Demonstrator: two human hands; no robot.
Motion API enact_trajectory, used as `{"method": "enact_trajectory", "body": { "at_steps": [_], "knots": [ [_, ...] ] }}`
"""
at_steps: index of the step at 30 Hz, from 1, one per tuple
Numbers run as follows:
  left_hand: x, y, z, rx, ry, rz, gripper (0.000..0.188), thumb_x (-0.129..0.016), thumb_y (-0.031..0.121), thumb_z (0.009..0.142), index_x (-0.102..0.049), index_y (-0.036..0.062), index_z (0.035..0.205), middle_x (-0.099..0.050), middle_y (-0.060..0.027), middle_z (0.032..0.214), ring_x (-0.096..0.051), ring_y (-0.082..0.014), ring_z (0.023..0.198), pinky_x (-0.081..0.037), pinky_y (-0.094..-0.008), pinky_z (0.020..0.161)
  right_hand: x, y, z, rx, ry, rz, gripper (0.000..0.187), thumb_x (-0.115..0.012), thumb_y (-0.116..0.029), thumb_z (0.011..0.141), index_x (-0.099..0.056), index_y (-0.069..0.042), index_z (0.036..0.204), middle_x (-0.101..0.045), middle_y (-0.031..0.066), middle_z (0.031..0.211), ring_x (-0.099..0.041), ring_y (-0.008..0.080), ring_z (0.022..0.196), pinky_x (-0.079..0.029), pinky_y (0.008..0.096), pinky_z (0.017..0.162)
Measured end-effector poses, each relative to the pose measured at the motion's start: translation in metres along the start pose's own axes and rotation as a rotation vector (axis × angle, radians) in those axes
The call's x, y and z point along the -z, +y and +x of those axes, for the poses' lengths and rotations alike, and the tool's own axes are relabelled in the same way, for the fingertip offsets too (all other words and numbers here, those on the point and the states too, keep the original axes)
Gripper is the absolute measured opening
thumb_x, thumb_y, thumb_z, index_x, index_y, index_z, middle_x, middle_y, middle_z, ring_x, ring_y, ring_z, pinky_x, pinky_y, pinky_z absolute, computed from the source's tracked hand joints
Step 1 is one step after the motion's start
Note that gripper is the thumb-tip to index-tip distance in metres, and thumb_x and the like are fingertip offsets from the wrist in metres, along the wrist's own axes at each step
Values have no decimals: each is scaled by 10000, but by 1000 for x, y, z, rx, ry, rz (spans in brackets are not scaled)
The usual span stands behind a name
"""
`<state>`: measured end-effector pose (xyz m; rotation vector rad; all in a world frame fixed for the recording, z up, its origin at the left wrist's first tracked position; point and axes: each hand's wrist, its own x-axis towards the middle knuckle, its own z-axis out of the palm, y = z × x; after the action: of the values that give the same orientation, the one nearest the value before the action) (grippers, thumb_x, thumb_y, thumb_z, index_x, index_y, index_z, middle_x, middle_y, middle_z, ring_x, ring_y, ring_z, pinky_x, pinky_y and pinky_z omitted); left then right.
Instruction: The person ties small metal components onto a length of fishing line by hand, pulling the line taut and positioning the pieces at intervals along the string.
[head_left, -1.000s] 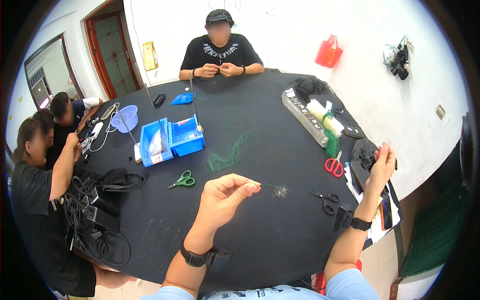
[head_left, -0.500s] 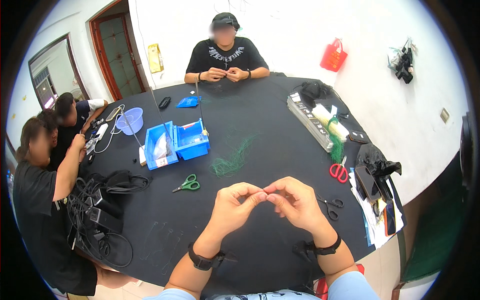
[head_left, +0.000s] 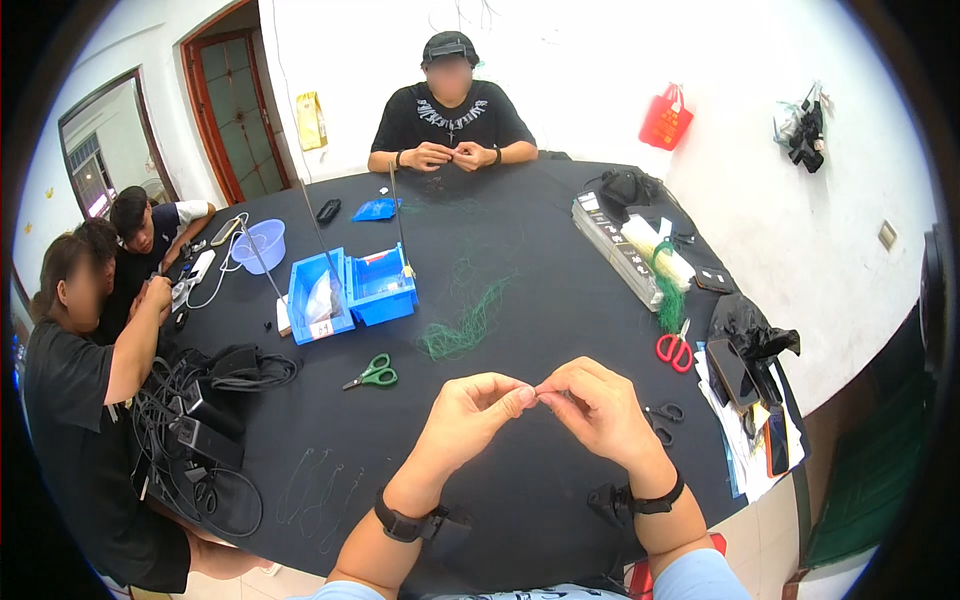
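Over the near middle of the black table, my left hand (head_left: 468,415) and my right hand (head_left: 598,410) meet at the fingertips. Thumb and index finger are pinched together on each; whatever they hold is too small to make out. Just beyond them lies a loose tangle of green thread (head_left: 468,328). Green-handled scissors (head_left: 378,375) rest left of my left hand. Partly behind my right hand are black scissors (head_left: 666,414). Several thin dark strands with small loops (head_left: 318,492) are laid out at the near left.
Blue bins (head_left: 384,298) with upright rods and a purple basin (head_left: 262,246) stand far left. Black cables and adapters (head_left: 208,440) crowd the left edge. At right are red scissors (head_left: 675,352), a long clear case (head_left: 618,252), papers and phones. Co-workers sit opposite and at left.
My fingertips stay pinched together, with the right hand shifted very slightly to the right. The view has tilted a little. A co-worker at left has raised their head.
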<state>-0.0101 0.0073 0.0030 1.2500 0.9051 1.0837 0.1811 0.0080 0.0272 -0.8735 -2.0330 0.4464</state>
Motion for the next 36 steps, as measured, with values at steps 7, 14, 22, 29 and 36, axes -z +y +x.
{"method": "enact_trajectory", "body": {
  "at_steps": [7,14,22,29,36],
  "knots": [
    [5,1,-2,19,-45,-57,193,-678,162,883,-680,-18,955,-697,-90,865,-621,-111,783,-490,-236,721,-1,-1,-2,13,-9,5,109,-676,-7,805,-646,-34,906,-622,78,831,-633,217,726,-512,295,607],
    [9,0,0,50,-110,7,171,-659,139,888,-657,-25,933,-686,-78,858,-613,-103,783,-488,-231,718,3,1,-2,40,-44,14,109,-682,-3,796,-649,-32,896,-624,76,824,-626,212,706,-505,292,595],
    [7,2,-1,13,-130,-61,155,-659,134,886,-641,-11,938,-669,-62,857,-610,-102,794,-487,-234,728,4,-1,-2,-22,-65,55,117,-669,8,789,-646,-36,895,-610,62,804,-596,160,650,-473,267,524],
    [8,1,-2,-10,-110,-17,108,-671,85,854,-644,4,919,-669,-50,847,-611,-88,766,-483,-213,679,2,-3,-3,-37,-51,40,105,-667,-7,762,-629,-48,851,-604,45,794,-574,132,625,-442,252,487],
    [10,0,-2,-58,-91,-120,89,-666,72,846,-645,12,908,-666,-45,833,-613,-87,773,-476,-207,681,4,1,-5,-79,-24,117,84,-685,-16,766,-643,-37,836,-591,44,762,-579,118,635,-444,246,540]
  ]
}}
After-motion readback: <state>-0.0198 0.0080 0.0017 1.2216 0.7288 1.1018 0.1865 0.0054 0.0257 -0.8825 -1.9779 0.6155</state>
